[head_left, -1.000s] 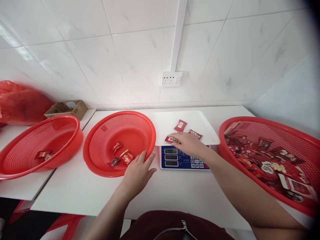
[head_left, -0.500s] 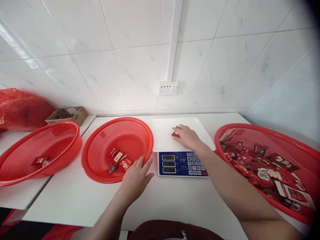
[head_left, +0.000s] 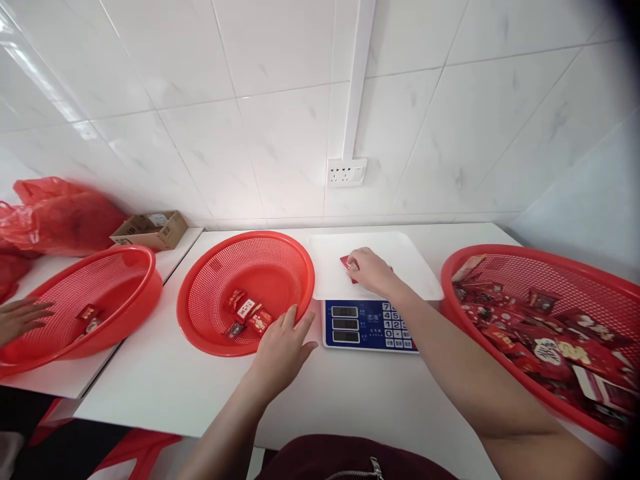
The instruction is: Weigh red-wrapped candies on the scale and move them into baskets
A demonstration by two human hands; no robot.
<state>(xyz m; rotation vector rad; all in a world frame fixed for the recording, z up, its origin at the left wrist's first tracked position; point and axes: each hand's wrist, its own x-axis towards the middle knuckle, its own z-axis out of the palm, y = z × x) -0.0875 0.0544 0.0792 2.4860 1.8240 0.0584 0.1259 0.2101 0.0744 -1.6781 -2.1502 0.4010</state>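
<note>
My right hand [head_left: 371,271] has its fingers closed on a small red snack packet [head_left: 349,268] at the white pan [head_left: 400,260] of a digital scale; the fingers cover part of the packet. Below the pan, the scale's blue panel [head_left: 373,327] shows three displays and a keypad, partly hidden by my forearm. My left hand [head_left: 281,347] lies with outstretched fingers at the near right rim of the middle red basket [head_left: 200,340]. Several small red packets [head_left: 246,309] lie together on that basket's floor.
To the right stands a red basket [head_left: 530,257] full of packets. Another red basket [head_left: 143,293] at left holds a few packets; another person's hand [head_left: 23,319] is over it. Behind are a cardboard box [head_left: 155,230] and red plastic bags [head_left: 75,217]. A wall socket [head_left: 346,173] is above the scale.
My right hand has drawn its fingers together on the red packet, which now shows more at its left. Another person's hand has appeared at the left edge. The view has shifted slightly.
</note>
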